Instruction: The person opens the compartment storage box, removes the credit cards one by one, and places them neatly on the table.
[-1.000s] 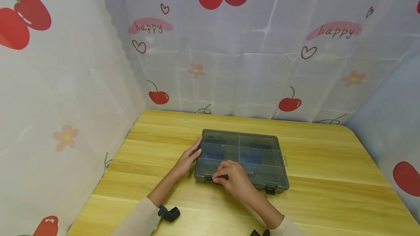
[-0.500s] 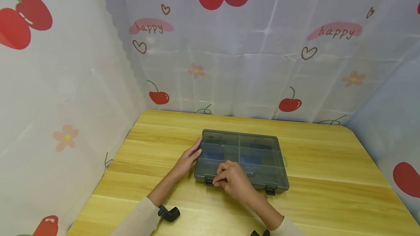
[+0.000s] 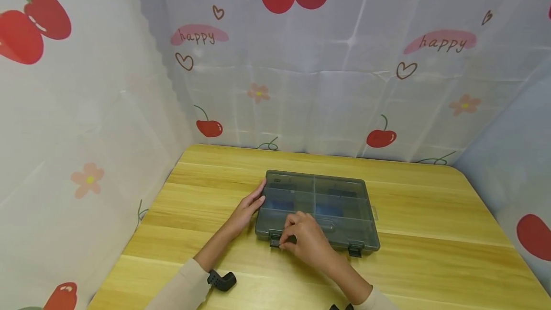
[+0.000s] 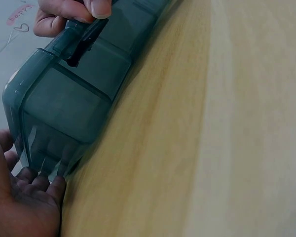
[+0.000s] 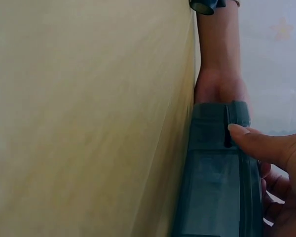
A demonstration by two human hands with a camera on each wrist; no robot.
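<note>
A dark translucent storage box [image 3: 301, 200] lies on the table with its lid down; dividers and bluish and dark contents show through. My left hand [image 3: 246, 209] rests against the box's left side, its fingers [image 4: 39, 181] touching that wall low down. At the front edge, my right hand [image 3: 306, 239] pinches the left latch [image 3: 274, 241] between thumb and forefinger. That latch is flipped outward. In the right wrist view the right thumb [image 5: 239, 130] lies on it. The right latch [image 3: 355, 251] also sticks out from the front edge.
The wooden table [image 3: 430, 214] surrounds the box on all sides. Behind it and to the left and right hang pale curtains [image 3: 301, 99] printed with cherries. A black wrist mount [image 3: 222, 281] juts from the left sleeve.
The left latch has swung outward and down from the front edge, with my right fingers following it slightly. The left hand and the box stay where they were.
</note>
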